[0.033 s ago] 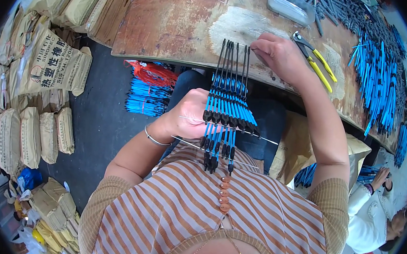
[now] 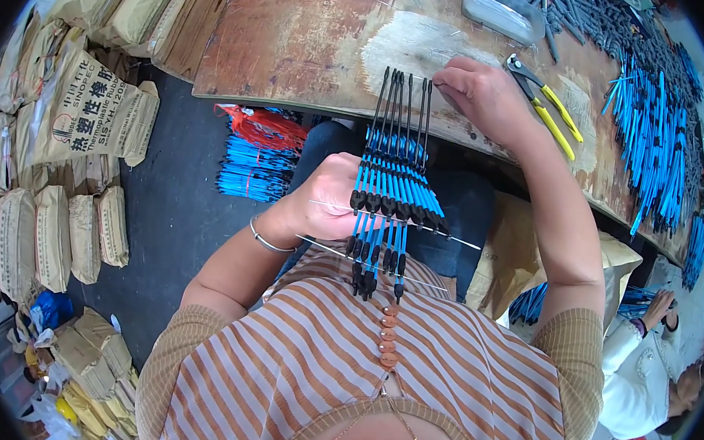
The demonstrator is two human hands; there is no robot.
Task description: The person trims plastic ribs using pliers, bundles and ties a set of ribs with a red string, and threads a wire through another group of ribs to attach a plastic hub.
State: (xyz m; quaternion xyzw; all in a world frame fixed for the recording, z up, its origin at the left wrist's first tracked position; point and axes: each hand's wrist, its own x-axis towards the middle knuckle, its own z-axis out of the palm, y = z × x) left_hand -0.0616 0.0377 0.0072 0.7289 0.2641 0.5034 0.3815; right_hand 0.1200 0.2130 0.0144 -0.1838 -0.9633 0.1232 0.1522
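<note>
My left hand (image 2: 330,198) is closed at the left side of a row of blue-and-black sticks (image 2: 396,182), which hang side by side over my lap. A thin metal wire (image 2: 462,242) runs across the row through their black knobs, and a second wire (image 2: 325,248) crosses lower down, nearer my body. The sticks' slim black tips reach up over the table edge. Beside the rightmost tip, my right hand (image 2: 481,98) has thumb and fingers pinched together; whatever is between them is too small to make out. Yellow-handled pliers (image 2: 547,107) lie on the table just right of that hand.
The worn wooden table (image 2: 291,41) holds a clear plastic box (image 2: 505,13), a heap of dark grey pieces (image 2: 575,10) and piled blue sticks (image 2: 652,136). Blue bundles (image 2: 253,167) sit below its edge. Paper sacks (image 2: 88,108) are stacked left. Another person (image 2: 646,375) works at right.
</note>
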